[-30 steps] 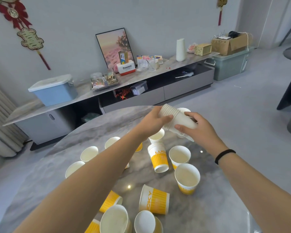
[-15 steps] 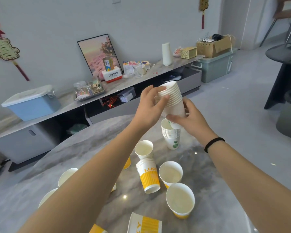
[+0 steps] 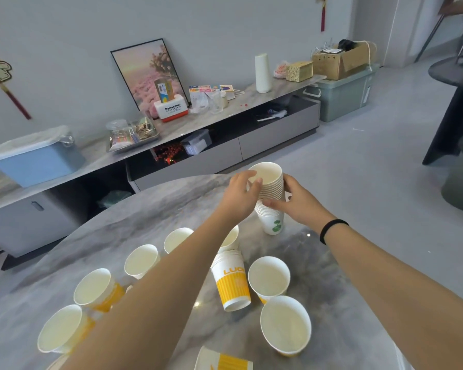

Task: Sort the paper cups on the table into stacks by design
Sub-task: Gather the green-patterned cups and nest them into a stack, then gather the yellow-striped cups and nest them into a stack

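Observation:
A tall stack of white cups with a green leaf print (image 3: 271,201) stands upright at the far side of the round marble table (image 3: 155,217). My left hand (image 3: 239,196) grips its upper part from the left, and my right hand (image 3: 294,202) holds it from the right. Nearer me, several yellow-and-white cups stand open side up, among them one (image 3: 269,279) and another (image 3: 286,325). A short stack of yellow cups (image 3: 231,280) rests upside down in the middle. One yellow cup (image 3: 222,360) lies on its side at the bottom edge.
More yellow cups (image 3: 94,288) stand at the left under my forearm. Beyond the table runs a low grey cabinet (image 3: 275,141) with a blue box (image 3: 35,160), a framed picture (image 3: 150,73) and clutter. A dark chair (image 3: 455,76) is at the right.
The bundle of white cups I held tilted in the air has been turned upright and lowered onto the leaf-print stack on the table. Both hands stayed on it.

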`<action>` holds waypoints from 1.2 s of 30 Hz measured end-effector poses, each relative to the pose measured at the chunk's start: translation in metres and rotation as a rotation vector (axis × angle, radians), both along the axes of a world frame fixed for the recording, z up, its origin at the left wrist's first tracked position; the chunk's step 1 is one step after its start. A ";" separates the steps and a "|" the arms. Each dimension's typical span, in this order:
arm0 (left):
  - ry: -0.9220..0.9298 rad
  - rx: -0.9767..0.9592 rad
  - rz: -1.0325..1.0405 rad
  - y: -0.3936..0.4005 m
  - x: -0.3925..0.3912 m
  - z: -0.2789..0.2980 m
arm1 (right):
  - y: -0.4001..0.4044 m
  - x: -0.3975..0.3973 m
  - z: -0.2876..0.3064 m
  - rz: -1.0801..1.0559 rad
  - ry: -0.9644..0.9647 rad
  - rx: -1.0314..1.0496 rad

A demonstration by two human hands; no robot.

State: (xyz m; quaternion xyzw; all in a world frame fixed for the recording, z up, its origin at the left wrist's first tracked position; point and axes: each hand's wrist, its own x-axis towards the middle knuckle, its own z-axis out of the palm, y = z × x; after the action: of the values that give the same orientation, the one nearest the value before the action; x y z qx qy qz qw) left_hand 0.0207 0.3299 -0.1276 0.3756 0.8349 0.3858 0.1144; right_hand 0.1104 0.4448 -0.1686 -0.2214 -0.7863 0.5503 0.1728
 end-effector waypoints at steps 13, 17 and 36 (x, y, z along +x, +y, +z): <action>-0.051 -0.034 0.330 -0.057 0.034 -0.033 | -0.047 0.037 0.009 -0.141 0.007 0.094; -0.082 -0.107 0.454 -0.087 0.051 -0.054 | -0.071 0.048 -0.006 -0.172 -0.055 0.097; -0.443 -0.123 0.447 -0.136 0.063 -0.077 | -0.106 0.060 -0.017 0.020 -0.363 0.207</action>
State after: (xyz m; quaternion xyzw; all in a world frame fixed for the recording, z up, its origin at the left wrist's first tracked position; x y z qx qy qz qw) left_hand 0.0833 0.1937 -0.2043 0.0821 0.8732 0.4227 0.2284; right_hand 0.1699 0.3383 -0.1855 -0.2902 -0.8590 0.4194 0.0446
